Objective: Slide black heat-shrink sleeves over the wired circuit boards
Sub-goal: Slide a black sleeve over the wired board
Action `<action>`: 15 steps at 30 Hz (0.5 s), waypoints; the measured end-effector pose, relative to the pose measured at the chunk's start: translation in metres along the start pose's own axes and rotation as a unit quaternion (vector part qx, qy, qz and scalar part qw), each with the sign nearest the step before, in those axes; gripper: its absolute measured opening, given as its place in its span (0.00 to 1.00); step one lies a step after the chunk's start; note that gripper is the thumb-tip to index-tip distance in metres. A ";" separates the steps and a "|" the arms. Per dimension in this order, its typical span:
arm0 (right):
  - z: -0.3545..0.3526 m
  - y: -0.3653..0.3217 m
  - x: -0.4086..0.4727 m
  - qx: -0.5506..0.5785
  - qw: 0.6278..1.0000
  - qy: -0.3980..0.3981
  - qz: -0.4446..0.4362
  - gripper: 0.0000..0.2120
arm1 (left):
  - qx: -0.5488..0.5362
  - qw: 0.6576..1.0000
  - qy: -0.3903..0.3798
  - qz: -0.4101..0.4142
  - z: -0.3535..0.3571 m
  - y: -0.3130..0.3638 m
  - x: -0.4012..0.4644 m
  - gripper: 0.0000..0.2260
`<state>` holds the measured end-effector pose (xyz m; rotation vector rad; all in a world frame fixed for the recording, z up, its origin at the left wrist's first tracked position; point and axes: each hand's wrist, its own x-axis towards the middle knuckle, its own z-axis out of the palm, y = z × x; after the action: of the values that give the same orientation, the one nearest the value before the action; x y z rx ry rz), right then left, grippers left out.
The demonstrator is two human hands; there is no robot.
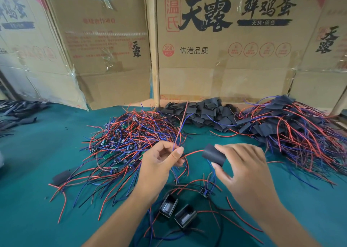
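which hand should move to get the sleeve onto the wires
Right. The right hand already holds the open sleeve, its mouth facing the wires that the left hand pinches. Those wire ends sit just short of the mouth.

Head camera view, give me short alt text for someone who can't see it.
A person's right hand holds a black heat-shrink sleeve while the left hand pinches red and blue wires toward its opening. Piles of wired boards and sleeves lie on a green table.

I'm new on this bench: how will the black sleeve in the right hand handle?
The black sleeve probably squashes easily: those in the sleeve pile lie flat. Likely very light, since the right hand holds it by the fingertips.
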<state>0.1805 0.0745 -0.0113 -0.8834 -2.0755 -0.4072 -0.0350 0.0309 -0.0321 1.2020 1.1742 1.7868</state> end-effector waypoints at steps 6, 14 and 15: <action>0.003 -0.006 -0.001 -0.026 0.999 -0.043 -0.020 0.19 | -0.051 0.997 -0.046 -0.030 0.008 0.005 -0.006 0.08; 0.006 -0.017 -0.003 0.010 0.998 -0.054 -0.029 0.22 | -0.173 0.972 -0.077 -0.140 0.013 0.007 -0.011 0.06; 0.006 -0.018 -0.004 0.012 0.998 -0.057 -0.027 0.22 | -0.187 0.967 -0.081 -0.153 0.012 0.007 -0.012 0.06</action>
<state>0.1661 0.0637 -0.0173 -0.8569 -2.2081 -0.3675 -0.0200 0.0219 -0.0274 0.8727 0.8297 1.5559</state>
